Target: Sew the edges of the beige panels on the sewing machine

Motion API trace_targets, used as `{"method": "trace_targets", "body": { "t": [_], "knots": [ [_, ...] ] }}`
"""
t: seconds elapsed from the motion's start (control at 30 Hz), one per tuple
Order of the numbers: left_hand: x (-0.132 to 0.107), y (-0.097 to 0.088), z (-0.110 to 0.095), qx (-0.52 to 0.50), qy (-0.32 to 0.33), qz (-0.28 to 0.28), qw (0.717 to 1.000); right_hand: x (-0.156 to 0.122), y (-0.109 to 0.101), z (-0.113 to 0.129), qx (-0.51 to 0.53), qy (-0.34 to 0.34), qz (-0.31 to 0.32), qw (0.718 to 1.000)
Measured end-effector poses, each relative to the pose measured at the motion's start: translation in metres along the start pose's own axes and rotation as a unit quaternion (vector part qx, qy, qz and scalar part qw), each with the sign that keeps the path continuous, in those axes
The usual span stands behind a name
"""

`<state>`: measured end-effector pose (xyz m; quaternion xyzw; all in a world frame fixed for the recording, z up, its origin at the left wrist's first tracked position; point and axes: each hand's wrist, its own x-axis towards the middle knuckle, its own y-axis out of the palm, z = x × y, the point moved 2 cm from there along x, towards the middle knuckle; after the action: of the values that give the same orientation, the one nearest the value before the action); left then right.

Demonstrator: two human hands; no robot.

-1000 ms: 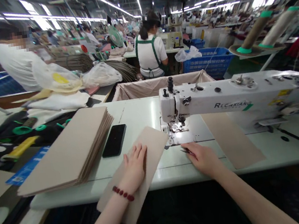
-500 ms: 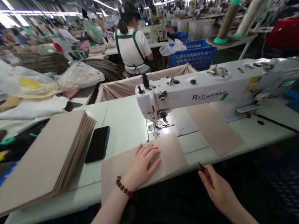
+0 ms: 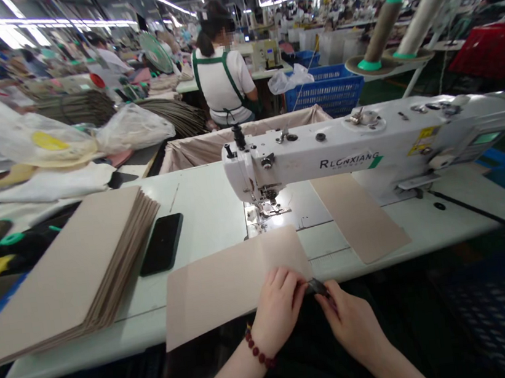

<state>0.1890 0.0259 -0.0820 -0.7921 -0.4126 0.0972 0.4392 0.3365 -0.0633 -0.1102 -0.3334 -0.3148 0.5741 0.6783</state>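
Note:
A beige panel [image 3: 218,280] with rounded corners lies along the table's front edge, below the needle area of the white sewing machine [image 3: 350,151]. My left hand [image 3: 279,303], wearing a bead bracelet, pinches at the panel's right front corner; whether a thread is also between the fingers cannot be seen. Closed around small dark thread snips [image 3: 319,287], my right hand [image 3: 351,321] is just to the right. The blades point left and meet the left fingertips at that corner. A second beige panel [image 3: 361,218] lies under the machine arm.
On the left stands a stack of beige panels [image 3: 67,263], with a black phone [image 3: 162,244] beside it. Thread cones [image 3: 383,32] stand behind the machine. A fabric-lined bin [image 3: 201,149] adjoins the table's back edge. A co-worker [image 3: 220,69] sits beyond.
My left hand has slid from flat on the panel to its right front corner and closed its fingers. My right hand has brought the snips left to meet it.

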Motion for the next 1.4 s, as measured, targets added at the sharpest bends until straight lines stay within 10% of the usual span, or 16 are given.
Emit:
{"method": "trace_targets", "body": {
  "t": [0.33,0.57,0.83,1.07,1.23,1.4],
  "knots": [
    [-0.001,0.005,-0.003,0.000,-0.004,0.019,1.000,0.006,0.002,0.006,-0.053,0.003,-0.015,0.998],
    [-0.002,-0.047,0.005,-0.074,0.107,0.141,0.981,0.004,-0.007,-0.006,-0.051,0.014,-0.053,0.997],
    [-0.002,-0.102,0.099,0.205,-0.143,0.004,0.968,0.011,-0.007,0.001,-0.014,-0.030,-0.040,0.999],
    [-0.026,-0.115,0.074,0.099,-0.155,0.084,0.979,0.024,-0.032,-0.020,-0.091,-0.032,-0.104,0.990],
    [-0.054,-0.196,0.070,0.033,-0.231,-0.008,0.972,0.020,-0.071,-0.072,-0.139,-0.040,-0.100,0.984],
    [-0.069,-0.331,0.137,0.100,-0.351,-0.195,0.910,0.007,-0.074,-0.099,-0.150,-0.069,-0.081,0.983]
  ]
}}
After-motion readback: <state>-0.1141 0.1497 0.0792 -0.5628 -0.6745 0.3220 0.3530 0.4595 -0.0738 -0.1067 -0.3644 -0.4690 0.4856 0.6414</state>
